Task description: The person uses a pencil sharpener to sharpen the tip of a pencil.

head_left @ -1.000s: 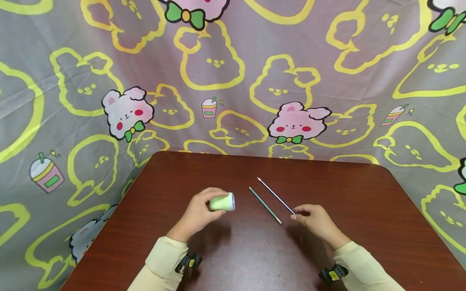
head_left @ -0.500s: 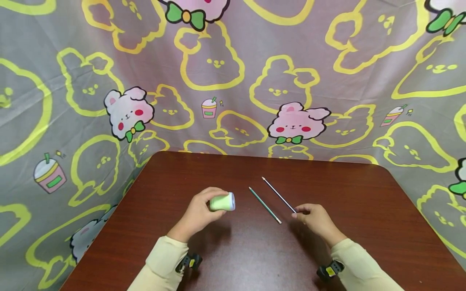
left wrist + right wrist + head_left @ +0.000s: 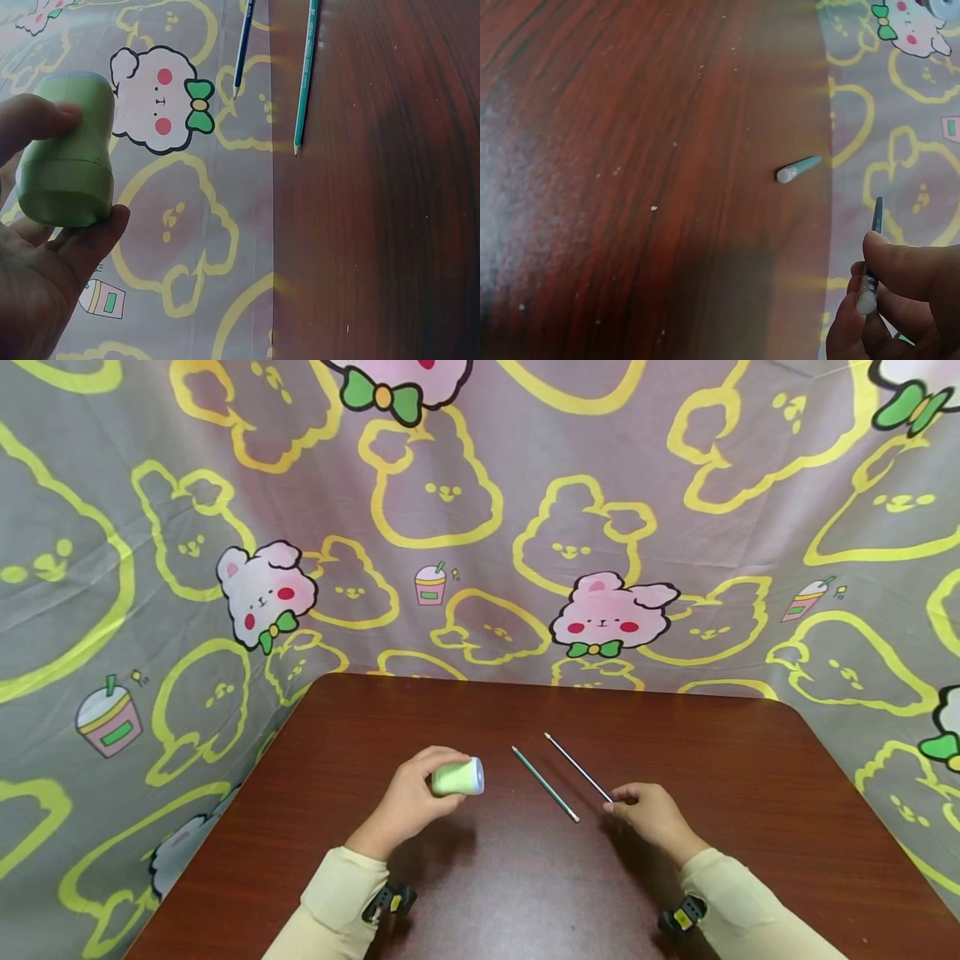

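My left hand point(image 3: 412, 797) grips a small light-green pencil sharpener point(image 3: 457, 778) above the table, its pale blue end with a hole facing right. In the left wrist view, thumb and fingers curl round the green sharpener body point(image 3: 73, 157). Thumb and fingertips of my right hand point(image 3: 652, 818) pinch a dark blue pencil point(image 3: 577, 767) near its white rear end, its sharpened tip pointing away and leftward. Between the hands a teal pencil point(image 3: 545, 783) lies on the table, roughly parallel to the held one. The right wrist view shows the teal pencil's white end point(image 3: 786, 175).
The dark red-brown table point(image 3: 360, 718) has rounded far corners. A grey curtain point(image 3: 480, 460) printed with yellow outlines and rabbit faces hangs behind and along both sides. Each wrist wears a black strap with a small camera point(image 3: 393, 902).
The tip of the blue pencil has swung right, away from the teal pencil, then dipped slightly nearer. My right hand has shifted very little; my left hand and the sharpener stay put.
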`<move>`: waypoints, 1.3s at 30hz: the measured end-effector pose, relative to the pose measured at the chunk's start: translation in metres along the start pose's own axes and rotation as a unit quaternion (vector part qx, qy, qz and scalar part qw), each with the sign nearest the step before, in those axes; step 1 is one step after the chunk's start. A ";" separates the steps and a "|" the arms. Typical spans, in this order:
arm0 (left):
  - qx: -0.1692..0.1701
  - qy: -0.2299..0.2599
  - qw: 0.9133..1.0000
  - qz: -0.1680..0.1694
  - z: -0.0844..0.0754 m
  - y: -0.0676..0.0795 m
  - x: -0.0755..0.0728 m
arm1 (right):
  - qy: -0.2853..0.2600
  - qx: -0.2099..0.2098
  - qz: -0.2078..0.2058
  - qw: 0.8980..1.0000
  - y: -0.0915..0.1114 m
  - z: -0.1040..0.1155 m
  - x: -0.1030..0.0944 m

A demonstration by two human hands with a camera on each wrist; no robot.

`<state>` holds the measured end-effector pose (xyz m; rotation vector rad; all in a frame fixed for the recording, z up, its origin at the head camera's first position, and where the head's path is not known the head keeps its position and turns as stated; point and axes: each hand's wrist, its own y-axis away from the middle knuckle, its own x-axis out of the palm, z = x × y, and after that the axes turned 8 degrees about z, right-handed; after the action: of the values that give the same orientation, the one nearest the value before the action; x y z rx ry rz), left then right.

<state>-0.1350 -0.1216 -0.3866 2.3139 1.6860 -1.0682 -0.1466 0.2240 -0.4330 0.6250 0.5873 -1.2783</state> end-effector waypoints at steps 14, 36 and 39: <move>0.003 0.003 1.000 -0.012 0.003 0.001 0.003 | -0.016 0.023 0.011 1.000 -0.004 -0.007 0.003; 0.003 0.007 1.000 -0.005 0.005 -0.001 0.009 | 0.022 0.049 0.014 0.998 -0.010 -0.016 0.007; 0.000 0.011 1.000 -0.003 0.006 -0.001 0.010 | 0.032 0.051 0.013 0.998 -0.011 -0.017 0.008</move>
<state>-0.1370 -0.1159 -0.3962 2.3303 1.7027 -1.0486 -0.1567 0.2284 -0.4515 0.7586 0.5662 -1.2738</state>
